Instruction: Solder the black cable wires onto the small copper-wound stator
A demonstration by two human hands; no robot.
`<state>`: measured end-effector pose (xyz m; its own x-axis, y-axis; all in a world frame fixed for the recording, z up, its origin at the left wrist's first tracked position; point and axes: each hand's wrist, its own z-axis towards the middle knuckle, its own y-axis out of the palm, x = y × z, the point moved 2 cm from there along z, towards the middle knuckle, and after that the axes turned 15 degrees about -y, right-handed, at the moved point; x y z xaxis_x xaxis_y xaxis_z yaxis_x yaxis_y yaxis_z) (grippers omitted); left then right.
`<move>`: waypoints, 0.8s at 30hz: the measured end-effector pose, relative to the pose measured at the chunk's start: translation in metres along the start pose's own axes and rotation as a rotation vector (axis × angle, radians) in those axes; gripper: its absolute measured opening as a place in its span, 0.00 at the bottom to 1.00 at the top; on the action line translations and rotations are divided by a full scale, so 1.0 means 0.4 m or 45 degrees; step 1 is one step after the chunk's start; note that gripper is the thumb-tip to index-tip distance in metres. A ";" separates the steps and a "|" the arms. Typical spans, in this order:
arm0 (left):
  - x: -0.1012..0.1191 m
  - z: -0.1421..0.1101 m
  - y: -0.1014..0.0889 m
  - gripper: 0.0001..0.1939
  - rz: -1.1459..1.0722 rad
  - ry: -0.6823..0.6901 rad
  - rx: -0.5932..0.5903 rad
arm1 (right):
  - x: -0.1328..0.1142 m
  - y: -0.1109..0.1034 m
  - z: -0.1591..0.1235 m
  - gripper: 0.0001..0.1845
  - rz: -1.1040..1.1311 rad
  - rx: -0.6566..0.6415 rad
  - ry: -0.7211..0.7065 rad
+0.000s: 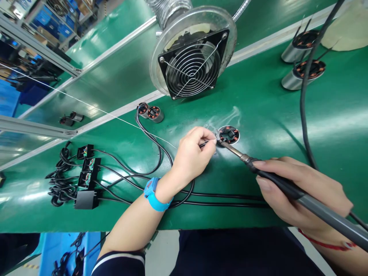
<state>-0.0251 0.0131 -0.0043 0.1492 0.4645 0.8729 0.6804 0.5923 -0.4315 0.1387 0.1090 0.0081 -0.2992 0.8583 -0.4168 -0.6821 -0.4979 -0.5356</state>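
My right hand (pixel 299 191) grips a soldering iron (pixel 283 184) like a pen. Its metal tip reaches the left edge of a stator (pixel 229 135) with copper windings in a round metal housing. Pale smoke (pixel 230 115) curls up behind that spot. My left hand (pixel 197 151), wearing a blue wrist strap (pixel 156 194), is pinched close to the same edge. A thin solder wire (pixel 126 122) runs from the upper left to this hand, and a short dark lead shows between the fingers. The exact joint under the tip is hidden.
A round fume extractor fan (pixel 191 71) overhangs the green bench. Two small stators (pixel 154 113) stand left of it, and two larger ones (pixel 306 74) at right. Black cables (pixel 224 195) cross the bench to open black boxes (pixel 87 172). A thick cord (pixel 304 96) hangs at right.
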 end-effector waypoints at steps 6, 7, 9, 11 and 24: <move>-0.002 -0.001 -0.001 0.03 -0.009 -0.018 -0.009 | 0.004 -0.008 0.005 0.21 0.040 0.036 -0.013; -0.002 -0.001 -0.001 0.03 -0.014 -0.013 -0.012 | 0.005 -0.010 0.007 0.22 0.027 0.028 0.014; -0.004 0.000 -0.001 0.03 -0.025 -0.009 -0.020 | 0.006 -0.014 0.013 0.22 -0.020 -0.025 0.053; -0.005 0.001 0.000 0.03 -0.035 -0.005 -0.024 | 0.008 -0.020 0.022 0.21 -0.068 -0.095 0.083; 0.002 0.005 -0.001 0.03 0.005 0.011 -0.007 | 0.142 0.001 0.123 0.16 0.192 -0.416 0.132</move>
<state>-0.0269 0.0145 -0.0039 0.1580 0.4615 0.8730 0.6838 0.5866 -0.4339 0.0886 0.1636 0.0204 -0.2994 0.7635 -0.5722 -0.3819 -0.6455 -0.6615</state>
